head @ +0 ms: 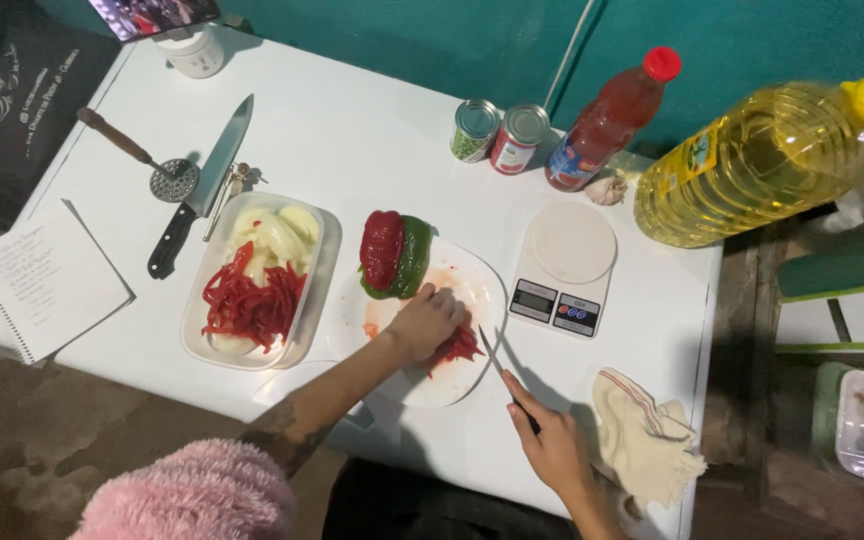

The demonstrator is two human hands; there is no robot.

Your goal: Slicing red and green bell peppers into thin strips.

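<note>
Pepper (394, 254) lying on board (472, 285), tray (314, 262) sitting just left, scale (564, 270) just right; cans (497, 133) standing behind, bottle (612, 120) to their right; cloth (642, 440) lying at front right.
</note>
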